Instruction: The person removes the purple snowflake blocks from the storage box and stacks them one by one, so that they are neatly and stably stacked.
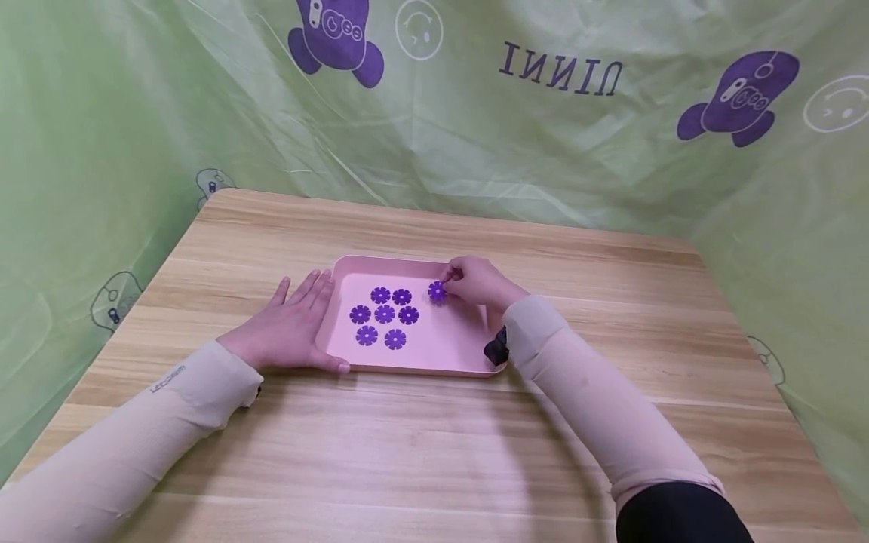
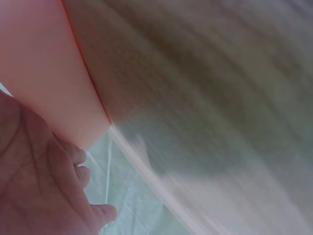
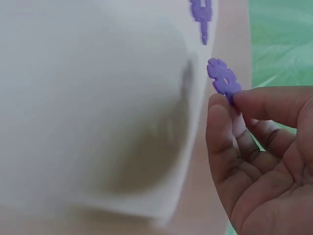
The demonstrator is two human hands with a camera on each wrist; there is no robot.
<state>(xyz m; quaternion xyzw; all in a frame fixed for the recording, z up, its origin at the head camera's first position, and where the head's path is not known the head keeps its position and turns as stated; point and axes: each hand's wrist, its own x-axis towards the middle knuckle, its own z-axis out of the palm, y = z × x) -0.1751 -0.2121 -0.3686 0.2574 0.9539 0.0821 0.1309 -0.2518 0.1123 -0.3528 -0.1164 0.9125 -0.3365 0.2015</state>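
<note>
A shallow pink tray (image 1: 441, 351) lies on the wooden table, with several flat purple snowflake discs (image 1: 384, 314) grouped in its left half. My right hand (image 1: 478, 283) is over the tray's far right part and pinches one more purple disc (image 3: 222, 76) between thumb and index finger. In the right wrist view part of another purple disc (image 3: 200, 12) shows beyond it. My left hand (image 1: 292, 328) lies flat against the tray's left side with fingers stretched out, its thumb at the near left corner. The left wrist view shows that palm (image 2: 39, 171) beside the tray's outer wall (image 2: 54, 78).
The wood-grain tabletop (image 1: 380, 452) extends all round the tray. Behind and beside it hangs a pale green curtain (image 1: 543, 151) with purple figures and lettering. A black device (image 1: 498, 348) sits at my right wrist, over the tray's right edge.
</note>
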